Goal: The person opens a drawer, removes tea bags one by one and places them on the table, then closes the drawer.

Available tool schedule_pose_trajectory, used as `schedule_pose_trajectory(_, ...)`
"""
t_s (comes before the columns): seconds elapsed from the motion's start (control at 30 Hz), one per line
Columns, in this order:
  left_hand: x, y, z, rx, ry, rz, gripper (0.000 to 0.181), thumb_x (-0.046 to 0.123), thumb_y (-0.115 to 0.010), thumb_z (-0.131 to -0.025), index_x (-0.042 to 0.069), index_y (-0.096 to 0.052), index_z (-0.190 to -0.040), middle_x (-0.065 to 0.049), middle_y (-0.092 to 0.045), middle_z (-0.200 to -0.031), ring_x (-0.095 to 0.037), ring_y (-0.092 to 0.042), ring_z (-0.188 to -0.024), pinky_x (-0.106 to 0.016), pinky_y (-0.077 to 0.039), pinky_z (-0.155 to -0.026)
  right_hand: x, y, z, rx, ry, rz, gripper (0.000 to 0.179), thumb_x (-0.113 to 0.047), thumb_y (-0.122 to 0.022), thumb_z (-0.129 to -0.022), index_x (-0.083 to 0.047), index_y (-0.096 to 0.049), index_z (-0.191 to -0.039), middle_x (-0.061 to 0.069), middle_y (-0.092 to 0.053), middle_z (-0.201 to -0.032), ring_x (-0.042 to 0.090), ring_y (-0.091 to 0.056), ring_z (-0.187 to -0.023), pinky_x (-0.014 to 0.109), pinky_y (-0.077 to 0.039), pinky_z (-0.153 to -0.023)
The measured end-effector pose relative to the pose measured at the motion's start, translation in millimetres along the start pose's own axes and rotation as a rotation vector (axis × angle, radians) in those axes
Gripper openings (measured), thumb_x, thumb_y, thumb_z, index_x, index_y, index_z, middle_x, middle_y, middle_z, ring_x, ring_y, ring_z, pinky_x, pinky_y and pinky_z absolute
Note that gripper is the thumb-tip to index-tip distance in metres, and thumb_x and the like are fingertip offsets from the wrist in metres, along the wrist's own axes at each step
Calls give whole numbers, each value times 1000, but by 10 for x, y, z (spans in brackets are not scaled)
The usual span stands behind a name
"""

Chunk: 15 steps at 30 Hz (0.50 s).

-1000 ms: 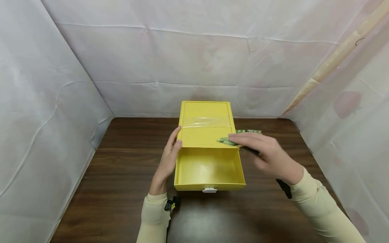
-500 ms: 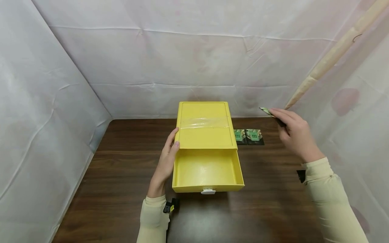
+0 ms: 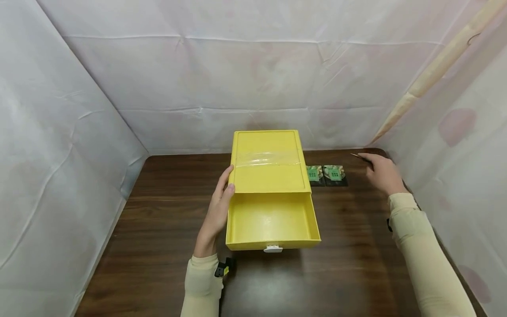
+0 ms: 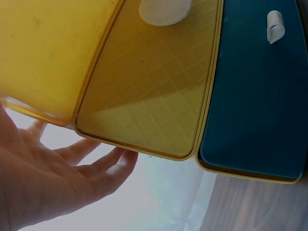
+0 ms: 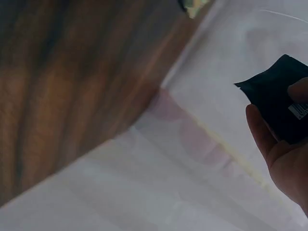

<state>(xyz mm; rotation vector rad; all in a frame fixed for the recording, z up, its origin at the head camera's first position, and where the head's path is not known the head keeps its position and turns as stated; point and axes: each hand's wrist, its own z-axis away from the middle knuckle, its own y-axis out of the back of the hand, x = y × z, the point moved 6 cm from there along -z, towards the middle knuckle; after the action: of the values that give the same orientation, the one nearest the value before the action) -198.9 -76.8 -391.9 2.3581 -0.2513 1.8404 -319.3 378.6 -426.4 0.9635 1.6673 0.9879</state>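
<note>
A yellow drawer unit point(image 3: 267, 178) stands mid-table, its top drawer point(image 3: 273, 218) pulled out with nothing visible inside. My left hand point(image 3: 217, 209) touches the unit's left side with fingers spread; the left wrist view shows the fingertips along the edge of a lower yellow drawer point(image 4: 149, 86). Under that is a blue drawer point(image 4: 255, 106). At the far right of the table, my right hand point(image 3: 384, 172) pinches a small sachet point(image 5: 274, 91), its dark back with a barcode facing the right wrist camera. Two green and black sachets, a nearer one point(image 3: 315, 176) and another point(image 3: 335, 175), lie beside the unit.
White sheeting point(image 3: 245, 79) rises behind and on both sides of the dark wood table point(image 3: 166, 237). A wrapped pole point(image 3: 435, 72) slants down to the back right corner. The open drawer's white handle point(image 3: 273, 249) sticks out towards me.
My right hand has carried the sachet from over the drawer unit's right side to the table's back right, lowering it in the last half second. My left hand stays at the unit.
</note>
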Motion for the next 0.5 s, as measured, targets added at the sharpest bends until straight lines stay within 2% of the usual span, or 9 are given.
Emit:
schedule_pose_trajectory(0.23, 39, 20, 7, 14, -9, -15, 53, 18, -32, -107, 10, -15, -156, -12, -20, -154, -32, -46, -114, -51, -47, -86, 257, -301, -39, -112, -39, -11, 49, 4, -42, -93, 0, -47, -142, 32, -51, -128, 24, -41, -54, 42, -32, -53)
schedule_pose_trajectory(0.33, 51, 19, -1, 6, -9, -9, 53, 17, -32, -107, 9, -14, -156, -11, -19, -155, -32, -45, -117, -53, -46, -88, 330, -407, -16, -154, -54, -12, 51, 6, -42, -92, 1, -46, -142, 34, -52, -122, 23, -38, -50, 40, -32, -51)
schedule_pose_trajectory(0.5, 38, 18, 7, 5, 4, -6, 53, 18, -32, -107, 11, -14, -157, -10, -21, -154, -32, -46, -116, -52, -47, -87, 409, -524, 29, -152, -50, -26, 48, 5, -45, -91, 3, -47, -139, 32, -60, -105, 23, -41, -51, 42, -33, -54)
